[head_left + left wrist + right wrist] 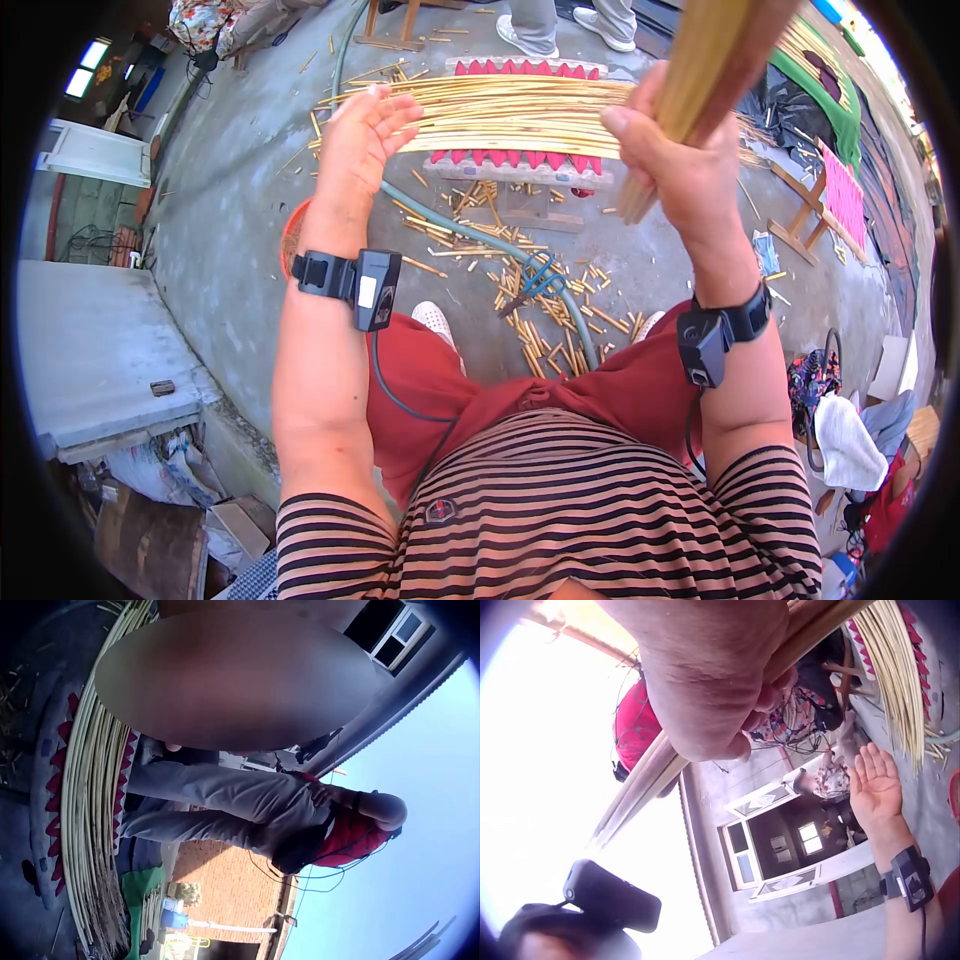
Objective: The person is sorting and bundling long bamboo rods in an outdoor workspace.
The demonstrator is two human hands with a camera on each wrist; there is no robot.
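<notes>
My right hand (695, 165) grips a bundle of pale yellow stalks (720, 65), raised and tilted, with its upper end close to the head camera. In the right wrist view the curled fingers (769, 697) wrap round the bundle. My left hand (362, 140) is raised with its palm showing and fingers loosely extended, holding nothing. It overlaps the left end of a layer of long stalks (510, 115) in the head view. That layer lies across a low rack (500, 172) with pink-red zigzag edges. A blurred patch hides much of the left wrist view.
Short cut stalk pieces (545, 345) litter the concrete floor, crossed by a green hose (470, 232). A red basket (293, 238) stands at left. Another person's shoes (525, 38) are beyond the rack. A pink-topped wooden stand (842, 200) and green cloth (845, 125) are at right.
</notes>
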